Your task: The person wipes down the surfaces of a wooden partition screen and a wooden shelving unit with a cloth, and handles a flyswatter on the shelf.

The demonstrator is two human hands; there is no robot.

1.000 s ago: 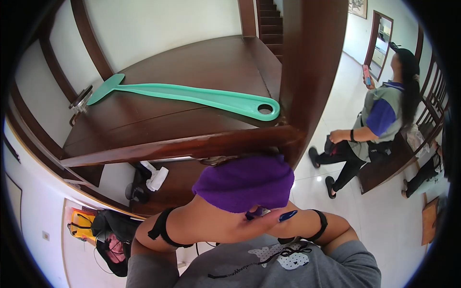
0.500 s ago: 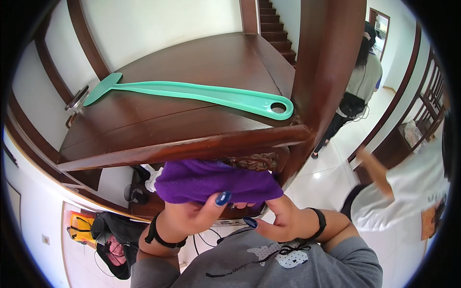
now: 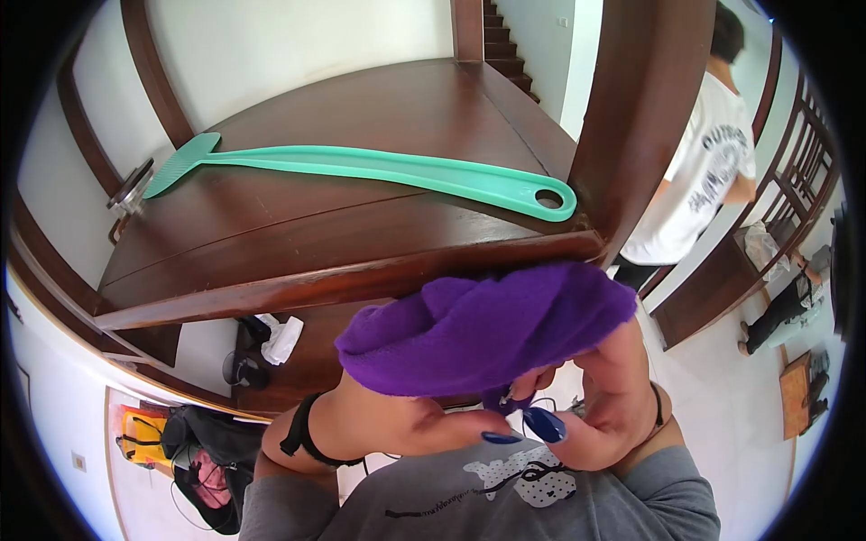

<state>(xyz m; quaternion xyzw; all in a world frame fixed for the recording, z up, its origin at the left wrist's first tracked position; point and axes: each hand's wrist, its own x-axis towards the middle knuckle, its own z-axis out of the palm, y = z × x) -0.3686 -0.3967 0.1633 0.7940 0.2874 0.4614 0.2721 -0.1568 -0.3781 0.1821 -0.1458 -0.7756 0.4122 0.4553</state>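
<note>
A purple cloth (image 3: 487,329) is bunched between my two hands, just in front of the dark wooden shelf's edge. My left hand (image 3: 410,419) grips its left underside, with the thumb pointing right. My right hand (image 3: 600,397) holds its right end, the thumb bent inward close to the left thumb. The cloth hides most of my fingers. On the wooden shelf (image 3: 298,225) above lies a long green tool (image 3: 388,167) with a flat head at the left and a holed handle end at the right.
A dark wooden post (image 3: 640,126) rises at the shelf's right corner. Beyond it stands a person in a white shirt (image 3: 699,171). White tissue (image 3: 282,340) lies on a lower shelf. Bags (image 3: 203,451) are at the lower left, a staircase (image 3: 507,54) behind, and another person at the far right.
Both hands have moved right with the purple cloth, which is now more bunched. The nearby person in white has moved to behind the post, and the view has shifted slightly.
</note>
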